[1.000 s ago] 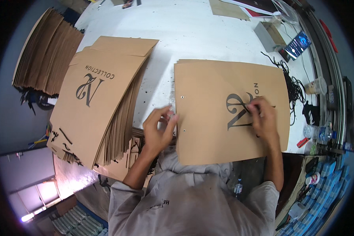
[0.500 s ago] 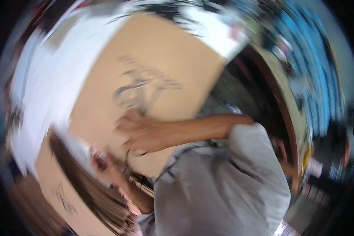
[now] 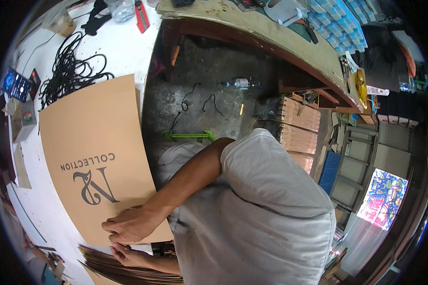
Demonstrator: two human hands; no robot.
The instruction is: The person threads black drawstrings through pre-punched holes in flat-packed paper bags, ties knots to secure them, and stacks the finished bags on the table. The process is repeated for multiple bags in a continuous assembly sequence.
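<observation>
A flat brown paper bag [image 3: 95, 128] with dark printing lies on the white table, its lower edge toward my hands. My right hand [image 3: 131, 224] rests on that end with its fingers curled in and pressed together. Just below, at the bag's edge, my left hand [image 3: 128, 256] has thumb and fingertips pinched close to the right hand's fingertips. What the fingers hold, if anything, is too small to make out. Beside my left forearm lies a stack of brown flat bags [image 3: 123, 268], its edges fanned.
Tangled black cords [image 3: 69, 66] lie past the bag's far end, with a red cutter [image 3: 141, 16] and a clear cup [image 3: 121, 9] beyond. A lit phone [image 3: 17, 84] stands at the left. Right of the white table [image 3: 28, 156], cord scraps and a bottle [image 3: 242, 83] lie on the floor.
The view has swung and steadied from a blur. The bag now appears lower and further left, and my hands have come together at its near edge.
</observation>
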